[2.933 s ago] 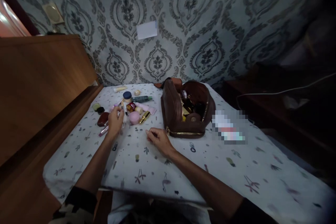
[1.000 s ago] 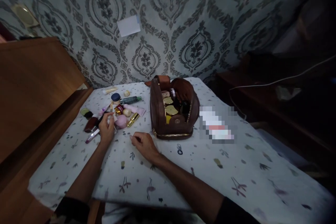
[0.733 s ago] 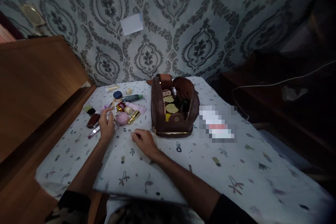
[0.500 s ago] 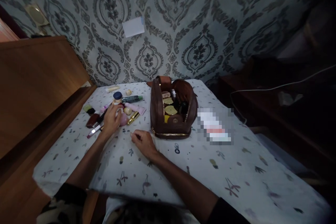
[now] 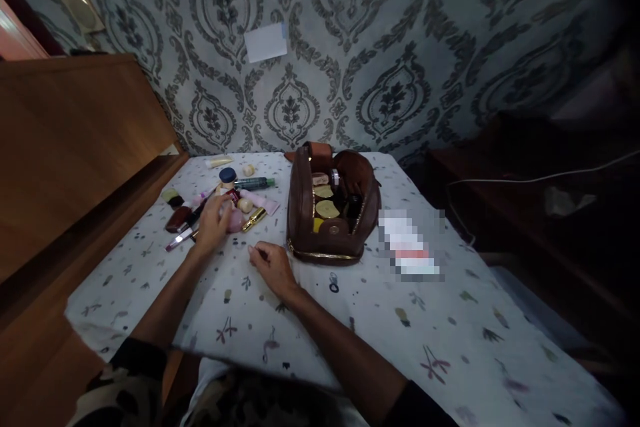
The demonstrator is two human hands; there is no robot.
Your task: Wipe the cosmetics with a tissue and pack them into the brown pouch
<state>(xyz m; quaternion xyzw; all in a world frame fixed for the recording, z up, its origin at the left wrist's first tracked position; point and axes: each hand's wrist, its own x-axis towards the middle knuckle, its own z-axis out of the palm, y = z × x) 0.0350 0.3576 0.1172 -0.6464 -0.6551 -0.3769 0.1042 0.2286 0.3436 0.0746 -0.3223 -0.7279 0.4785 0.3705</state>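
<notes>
My left hand (image 5: 216,227) reaches into a heap of cosmetics on the left of the table, its fingers curled down; what they grip is hidden. Beside its fingers lie a round pink item (image 5: 236,221), a small cream ball-shaped item (image 5: 245,205) and a gold lipstick tube (image 5: 254,219). A pale pink squeeze tube (image 5: 261,201), a green tube (image 5: 255,183) and a jar with a dark blue lid (image 5: 228,177) lie just beyond. My right hand (image 5: 274,271) rests loosely curled above the cloth, with nothing visible in it. Right of it stands an unzipped brown cosmetic bag (image 5: 326,255) holding several items.
A white patterned cloth (image 5: 350,320) covers the table. Right of the bag lies a pixelated packet (image 5: 410,247). A wooden panel (image 5: 75,147) borders the left side, and papered wall (image 5: 293,107) stands behind. A pale cable (image 5: 525,177) hangs at the right.
The camera view has shifted slightly. My left hand stays at the cosmetics with its fingers moving a little; the right hand and the bag hold their places.
</notes>
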